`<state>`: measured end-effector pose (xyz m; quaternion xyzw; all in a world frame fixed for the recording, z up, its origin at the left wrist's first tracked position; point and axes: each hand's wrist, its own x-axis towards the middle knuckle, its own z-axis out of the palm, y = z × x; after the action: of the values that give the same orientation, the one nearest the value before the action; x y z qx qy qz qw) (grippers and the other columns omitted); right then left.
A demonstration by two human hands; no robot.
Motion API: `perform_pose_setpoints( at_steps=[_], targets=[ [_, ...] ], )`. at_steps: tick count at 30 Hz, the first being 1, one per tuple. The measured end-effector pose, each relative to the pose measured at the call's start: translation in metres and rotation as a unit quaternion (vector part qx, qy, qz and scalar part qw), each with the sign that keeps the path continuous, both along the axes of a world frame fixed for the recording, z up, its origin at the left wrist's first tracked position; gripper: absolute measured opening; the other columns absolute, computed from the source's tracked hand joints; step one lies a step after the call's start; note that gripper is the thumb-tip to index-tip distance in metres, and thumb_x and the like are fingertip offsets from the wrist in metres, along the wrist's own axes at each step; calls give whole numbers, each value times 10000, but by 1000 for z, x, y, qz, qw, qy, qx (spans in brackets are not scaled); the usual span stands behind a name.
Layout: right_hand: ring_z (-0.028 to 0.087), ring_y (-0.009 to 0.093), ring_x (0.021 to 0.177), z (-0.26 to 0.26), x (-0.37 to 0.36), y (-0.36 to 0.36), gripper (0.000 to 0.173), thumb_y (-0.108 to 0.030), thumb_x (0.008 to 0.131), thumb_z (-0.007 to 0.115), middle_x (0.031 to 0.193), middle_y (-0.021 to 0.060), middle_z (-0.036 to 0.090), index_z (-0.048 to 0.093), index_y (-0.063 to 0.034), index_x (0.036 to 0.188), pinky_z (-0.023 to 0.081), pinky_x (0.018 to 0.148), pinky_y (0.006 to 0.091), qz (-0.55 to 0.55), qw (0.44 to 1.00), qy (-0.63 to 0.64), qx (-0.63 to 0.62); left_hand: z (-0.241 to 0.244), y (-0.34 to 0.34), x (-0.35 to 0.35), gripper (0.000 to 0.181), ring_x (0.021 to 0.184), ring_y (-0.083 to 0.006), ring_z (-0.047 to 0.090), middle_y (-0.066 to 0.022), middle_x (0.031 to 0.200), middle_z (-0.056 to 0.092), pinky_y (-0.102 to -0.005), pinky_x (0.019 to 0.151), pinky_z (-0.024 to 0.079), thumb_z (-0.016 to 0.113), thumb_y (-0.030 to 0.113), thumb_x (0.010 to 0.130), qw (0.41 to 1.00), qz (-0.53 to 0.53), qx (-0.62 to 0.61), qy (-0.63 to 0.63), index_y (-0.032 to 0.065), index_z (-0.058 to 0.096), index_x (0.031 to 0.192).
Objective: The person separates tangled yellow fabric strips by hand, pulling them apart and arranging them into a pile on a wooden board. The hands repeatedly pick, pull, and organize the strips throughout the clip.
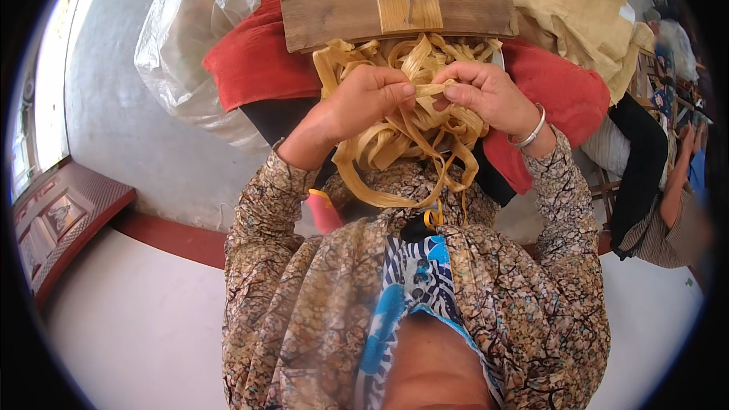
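Between my two hands a short stretch of pale yellow fibre strip [430, 90] is held taut. My left hand [373, 91] pinches one end of it between thumb and fingers. The other end is pinched by my right hand [484, 91], which has a silver bangle [529, 128] at its wrist. Below and behind the hands lies a loose tangle of the same flat strips [376, 145], heaped over my lap. Some loops hang down towards my patterned top. A wooden board [336, 3] with a lighter crosspiece [401, 3] stands just beyond the heap and hides part of it.
Red cloth [262, 57] covers both my knees. A clear plastic bag [188, 51] lies on the floor at the left, and a tan cloth or sack [569, 17] sits at the right. Another person's arm [678, 182] shows at the right edge. A carved door panel [68, 216] stands at the left.
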<state>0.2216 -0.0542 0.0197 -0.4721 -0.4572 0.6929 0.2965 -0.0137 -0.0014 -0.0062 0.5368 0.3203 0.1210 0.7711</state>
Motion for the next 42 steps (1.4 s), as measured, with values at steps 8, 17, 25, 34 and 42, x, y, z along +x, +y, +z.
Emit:
perform_pose_setpoints(
  at_steps=[8, 17, 25, 34, 42],
  targets=[
    [590, 58, 694, -4, 13, 9, 181, -98, 929, 623, 872, 12, 650, 641, 4, 1076, 487, 639, 190, -11, 1000, -22, -16, -4, 3, -4, 279, 582, -18, 369, 88, 640, 449, -181, 512, 274, 574, 278, 980, 1000, -19, -16, 12, 44, 674, 866],
    [507, 37, 703, -18, 6, 49, 123, -64, 946, 575, 813, -36, 588, 620, -8, 1045, 438, 623, 185, -178, 972, -100, 120, -13, 63, 20, 210, 594, -38, 424, 47, 675, 514, -210, 517, 346, 552, 163, 975, 988, 130, 79, 16, -18, 650, 936],
    [503, 49, 717, -38, 3, 77, 102, -59, 934, 570, 788, -19, 592, 628, -8, 1001, 444, 646, 225, -189, 952, -164, 179, -25, 96, 28, 132, 582, -26, 387, 62, 675, 479, -191, 513, 308, 568, 159, 964, 983, 152, 99, 41, 41, 625, 946],
    [622, 307, 899, -48, 29, 53, 145, -111, 874, 622, 915, 104, 677, 669, -50, 998, 477, 798, 365, -93, 781, -481, 386, -40, 102, 17, 164, 613, -110, 504, 0, 694, 572, -288, 579, 434, 574, 151, 931, 933, 178, 271, 156, 7, 637, 885],
    [632, 260, 741, 17, -41, 36, 126, -223, 877, 650, 718, 57, 646, 643, -97, 876, 464, 713, 388, -166, 731, -470, 466, 18, 23, 46, 221, 607, -41, 439, 42, 700, 504, -189, 524, 345, 525, 194, 995, 993, 112, -16, -36, -4, 621, 994]
  ],
)
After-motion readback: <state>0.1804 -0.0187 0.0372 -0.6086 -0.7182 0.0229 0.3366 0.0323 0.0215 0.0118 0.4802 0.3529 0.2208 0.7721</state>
